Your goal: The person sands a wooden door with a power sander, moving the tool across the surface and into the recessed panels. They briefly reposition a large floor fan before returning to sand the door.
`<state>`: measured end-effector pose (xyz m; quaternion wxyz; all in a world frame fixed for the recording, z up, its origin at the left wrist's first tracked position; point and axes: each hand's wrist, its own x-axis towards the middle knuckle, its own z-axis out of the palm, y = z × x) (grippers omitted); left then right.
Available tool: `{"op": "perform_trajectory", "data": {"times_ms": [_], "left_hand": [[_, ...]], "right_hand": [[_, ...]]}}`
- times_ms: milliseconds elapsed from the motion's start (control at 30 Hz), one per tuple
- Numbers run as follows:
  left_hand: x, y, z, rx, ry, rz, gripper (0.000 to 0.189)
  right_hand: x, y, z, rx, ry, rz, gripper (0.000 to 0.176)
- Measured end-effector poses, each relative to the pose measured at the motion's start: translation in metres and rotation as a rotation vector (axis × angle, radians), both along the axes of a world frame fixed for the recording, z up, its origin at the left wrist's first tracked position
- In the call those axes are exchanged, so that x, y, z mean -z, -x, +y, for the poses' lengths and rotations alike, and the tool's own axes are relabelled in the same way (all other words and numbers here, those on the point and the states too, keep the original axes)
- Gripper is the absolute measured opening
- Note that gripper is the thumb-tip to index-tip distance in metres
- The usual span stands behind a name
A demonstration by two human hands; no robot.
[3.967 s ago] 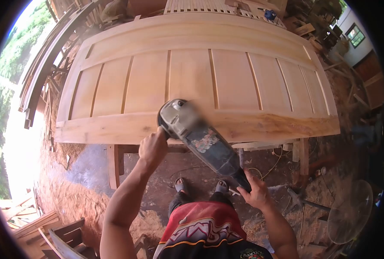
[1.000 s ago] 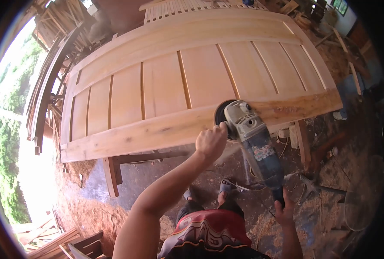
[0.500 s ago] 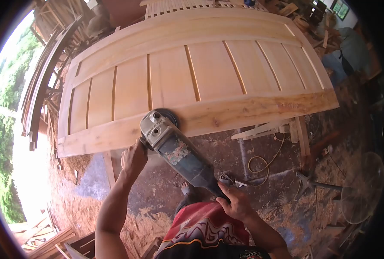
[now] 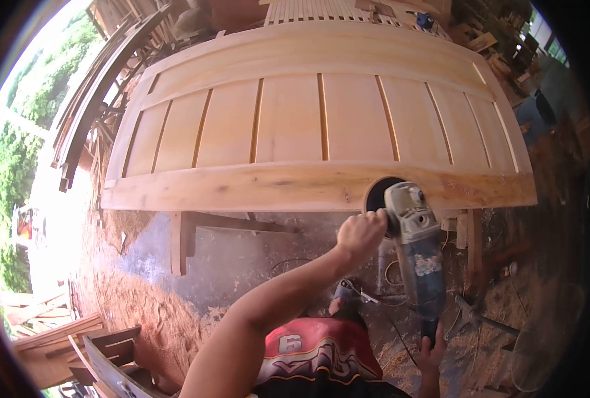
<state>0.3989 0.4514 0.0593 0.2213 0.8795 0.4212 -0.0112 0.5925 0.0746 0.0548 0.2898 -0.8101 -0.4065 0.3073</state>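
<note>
Fingers [image 4: 374, 217], L hand [image 4: 360, 235], round grinder [image 4: 419, 255] at door [image 4: 288, 126] edge

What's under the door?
Below the door, wooden legs and a crossbar show, over sawdusty floor. The rest of the support is covered.

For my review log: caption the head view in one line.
Left hand and right hand hold an angle grinder against the near edge of a panelled wooden door.
</note>
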Motion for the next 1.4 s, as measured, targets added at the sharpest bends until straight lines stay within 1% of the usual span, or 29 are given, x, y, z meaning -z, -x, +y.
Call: {"op": "perform_trajectory", "data": {"times_ms": [67,100,200,300,400,433,533,567,600,667,700,733,767,800,833,900,967,1067,1133,1200,1333,1400], "left_hand": [[0.008,-0.02,0.0,0.034,-0.057,-0.067,0.013],[0.011,-0.021,0.0,0.039,-0.069,-0.07,0.012],[0.012,0.005,0.01,-0.037,-0.055,-0.074,0.011],[0.008,0.071,0.025,-0.134,-0.027,-0.028,0.01],[0.007,0.153,0.036,-0.251,-0.002,-0.012,0.011],[0.006,0.18,0.039,-0.279,-0.008,0.017,0.01],[0.006,0.263,0.048,-0.372,-0.016,0.064,0.01],[0.005,0.29,0.049,-0.404,-0.014,0.077,0.01],[0.002,0.315,0.052,-0.452,0.009,0.111,0.011],[0.008,0.367,0.057,-0.503,-0.037,0.093,0.012],[0.008,0.391,0.061,-0.547,-0.002,0.129,0.014],[-0.006,0.411,0.062,-0.577,-0.017,0.115,0.014],[0.003,0.437,0.066,-0.593,-0.055,0.134,0.014],[0.009,0.46,0.071,-0.636,-0.036,0.166,0.015],[0.018,0.484,0.076,-0.645,-0.077,0.147,0.016],[0.02,0.511,0.081,-0.645,-0.12,0.132,0.015],[0.018,0.513,0.084,-0.636,-0.129,0.13,0.015],[0.013,0.492,0.086,-0.615,-0.103,0.127,0.016],[0.008,0.459,0.084,-0.61,-0.048,0.138,0.016],[0.007,0.423,0.081,-0.558,-0.025,0.127,0.016],[0.005,0.344,0.073,-0.452,0.03,0.112,0.013],[0.013,0.309,0.067,-0.411,0.003,0.06,0.011]], "right_hand": [[-0.003,-0.007,-0.005,0.111,0.069,0.05,0.061],[-0.006,-0.008,-0.004,0.095,0.104,0.06,0.06],[0.017,-0.004,-0.001,0.024,-0.006,-0.018,0.059],[0.001,0.032,0.046,-0.096,0.003,0.036,0.06],[0.006,0.075,0.087,-0.298,-0.086,-0.077,0.06],[-0.006,0.097,0.109,-0.346,-0.08,-0.109,0.058],[-0.004,0.146,0.148,-0.482,-0.078,-0.069,0.058],[-0.004,0.166,0.16,-0.49,-0.089,-0.009,0.058],[-0.003,0.187,0.174,-0.531,-0.138,-0.011,0.058],[-0.003,0.228,0.2,-0.609,-0.231,-0.021,0.057],[-0.003,0.248,0.214,-0.651,-0.244,-0.024,0.056],[-0.003,0.266,0.226,-0.69,-0.255,-0.028,0.056],[-0.003,0.286,0.237,-0.699,-0.278,-0.024,0.056],[-0.002,0.303,0.25,-0.724,-0.285,-0.006,0.055],[-0.002,0.319,0.262,-0.747,-0.289,0.014,0.055],[0.001,0.337,0.277,-0.764,-0.301,0.054,0.054],[0.001,0.345,0.285,-0.747,-0.319,0.085,0.054],[0.001,0.329,0.277,-0.717,-0.344,0.085,0.053],[0.0,0.306,0.262,-0.68,-0.334,0.042,0.053],[-0.002,0.279,0.244,-0.636,-0.312,0.01,0.053],[-0.004,0.217,0.2,-0.522,-0.186,-0.001,0.054],[-0.005,0.186,0.179,-0.476,-0.122,-0.011,0.055]]}}
